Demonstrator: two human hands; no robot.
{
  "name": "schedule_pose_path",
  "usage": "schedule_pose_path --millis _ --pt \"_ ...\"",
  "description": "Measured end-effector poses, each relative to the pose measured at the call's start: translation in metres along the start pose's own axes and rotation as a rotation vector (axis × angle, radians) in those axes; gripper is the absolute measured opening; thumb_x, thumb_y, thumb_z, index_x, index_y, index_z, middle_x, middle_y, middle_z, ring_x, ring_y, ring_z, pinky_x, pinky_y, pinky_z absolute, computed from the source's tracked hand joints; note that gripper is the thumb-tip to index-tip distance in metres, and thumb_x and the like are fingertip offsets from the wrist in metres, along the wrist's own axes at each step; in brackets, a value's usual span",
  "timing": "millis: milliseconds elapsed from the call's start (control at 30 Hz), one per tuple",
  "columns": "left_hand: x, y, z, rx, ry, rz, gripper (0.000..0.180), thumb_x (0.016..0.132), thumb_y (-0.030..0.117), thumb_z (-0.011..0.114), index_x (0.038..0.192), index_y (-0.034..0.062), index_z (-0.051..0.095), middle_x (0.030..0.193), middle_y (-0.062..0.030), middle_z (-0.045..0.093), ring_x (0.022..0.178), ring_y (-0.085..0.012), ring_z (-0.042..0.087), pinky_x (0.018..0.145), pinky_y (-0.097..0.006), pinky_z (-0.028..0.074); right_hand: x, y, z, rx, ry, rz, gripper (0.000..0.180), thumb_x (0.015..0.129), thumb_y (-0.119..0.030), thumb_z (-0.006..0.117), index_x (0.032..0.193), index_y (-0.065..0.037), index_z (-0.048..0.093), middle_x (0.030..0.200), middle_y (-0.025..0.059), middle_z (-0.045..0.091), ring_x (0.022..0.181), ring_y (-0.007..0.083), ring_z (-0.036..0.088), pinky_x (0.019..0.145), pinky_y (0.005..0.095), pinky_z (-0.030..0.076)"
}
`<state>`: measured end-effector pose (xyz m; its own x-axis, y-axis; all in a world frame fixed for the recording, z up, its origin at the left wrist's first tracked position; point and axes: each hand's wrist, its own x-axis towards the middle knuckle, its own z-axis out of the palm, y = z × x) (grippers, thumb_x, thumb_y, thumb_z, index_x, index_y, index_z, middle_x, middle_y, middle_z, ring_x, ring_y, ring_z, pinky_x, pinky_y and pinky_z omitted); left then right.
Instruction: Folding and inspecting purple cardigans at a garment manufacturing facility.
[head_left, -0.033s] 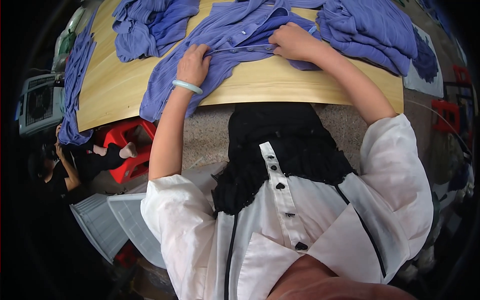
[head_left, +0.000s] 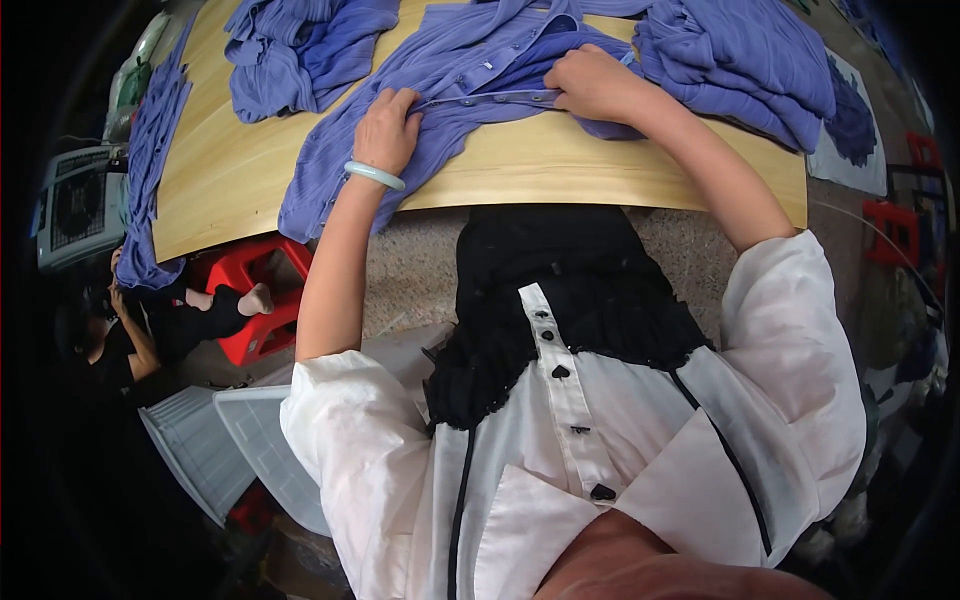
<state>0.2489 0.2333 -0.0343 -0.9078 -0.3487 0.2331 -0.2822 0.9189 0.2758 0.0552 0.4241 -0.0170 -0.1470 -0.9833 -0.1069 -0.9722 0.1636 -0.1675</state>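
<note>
A periwinkle-blue ribbed button-front shirt (head_left: 425,75) lies spread on the wooden table in front of me. One edge of its button placket (head_left: 490,99) runs almost straight between my hands, with several small buttons along it. At the placket's left end, my left hand (head_left: 387,130) has its fingers closed on the cloth; a pale green bangle circles that wrist. My right hand (head_left: 597,85) pinches the other end, its fingertips partly hidden under the knuckles. Further back, a second row of buttons and darker blue cloth show inside the shirt.
On the table (head_left: 480,170), a folded pile of blue garments (head_left: 735,75) sits at right and a crumpled one (head_left: 305,60) at back left. Another garment (head_left: 160,160) hangs over the left edge. Below are a red stool (head_left: 255,335), pale plastic crates (head_left: 200,450) and a seated person (head_left: 125,340).
My right hand has shifted slightly to the right along the placket. The left hand and the shirt look almost the same.
</note>
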Motion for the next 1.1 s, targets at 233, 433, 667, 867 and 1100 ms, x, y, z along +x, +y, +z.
schedule_pose_path --millis 233,433,667,867,1100 --pt "0.017 0.011 -0.005 -0.248 -0.066 -0.039 0.024 0.069 0.013 0.059 0.091 0.0049 0.056 0.083 -0.013 0.055 0.072 -0.0289 0.053 0.066 -0.036 0.043 0.016 -0.024 0.012 0.316 0.19 -0.056 0.032 0.07 -0.025 0.058 0.092 -0.003 0.056 0.089 0.0148 0.058 0.086 0.0292 0.054 0.076 0.0365 0.041" --pt "0.057 0.014 0.013 -0.193 -0.279 -0.156 0.03 0.075 0.03 0.054 0.086 0.0038 0.063 0.082 -0.016 0.061 0.079 -0.0307 0.057 0.072 -0.036 0.044 0.041 -0.048 0.038 0.508 0.34 0.016 0.029 0.072 -0.027 0.058 0.09 -0.005 0.057 0.081 0.0145 0.058 0.075 0.0302 0.055 0.067 0.0365 0.043" --pt "0.062 0.004 0.018 -0.289 -0.379 -0.199 0.025 0.072 0.025 0.059 0.086 0.0044 0.063 0.079 -0.013 0.062 0.073 -0.0254 0.059 0.07 -0.032 0.045 0.045 -0.04 0.045 0.656 0.35 0.101 0.024 0.073 -0.026 0.058 0.085 -0.006 0.059 0.076 0.0138 0.059 0.072 0.0292 0.056 0.063 0.0347 0.043" --pt "0.054 0.013 0.013 -0.31 -0.242 -0.145 0.021 0.071 0.02 0.06 0.082 0.0027 0.062 0.072 -0.0128 0.061 0.067 -0.0221 0.059 0.063 -0.031 0.045 0.051 -0.036 0.047 0.743 0.42 0.136 0.024 0.073 -0.025 0.057 0.085 -0.005 0.06 0.075 0.0119 0.06 0.07 0.0246 0.058 0.064 0.0308 0.044" --pt "0.048 0.015 0.015 -0.459 -0.251 -0.134 0.015 0.076 0.014 0.057 0.078 -0.0004 0.057 0.064 0.0006 0.053 0.058 -0.0054 0.044 0.054 -0.02 0.038 0.054 -0.033 0.043 0.811 0.463 0.161 0.023 0.069 -0.026 0.06 0.079 -0.005 0.062 0.072 0.0105 0.061 0.069 0.0227 0.058 0.064 0.0304 0.045"
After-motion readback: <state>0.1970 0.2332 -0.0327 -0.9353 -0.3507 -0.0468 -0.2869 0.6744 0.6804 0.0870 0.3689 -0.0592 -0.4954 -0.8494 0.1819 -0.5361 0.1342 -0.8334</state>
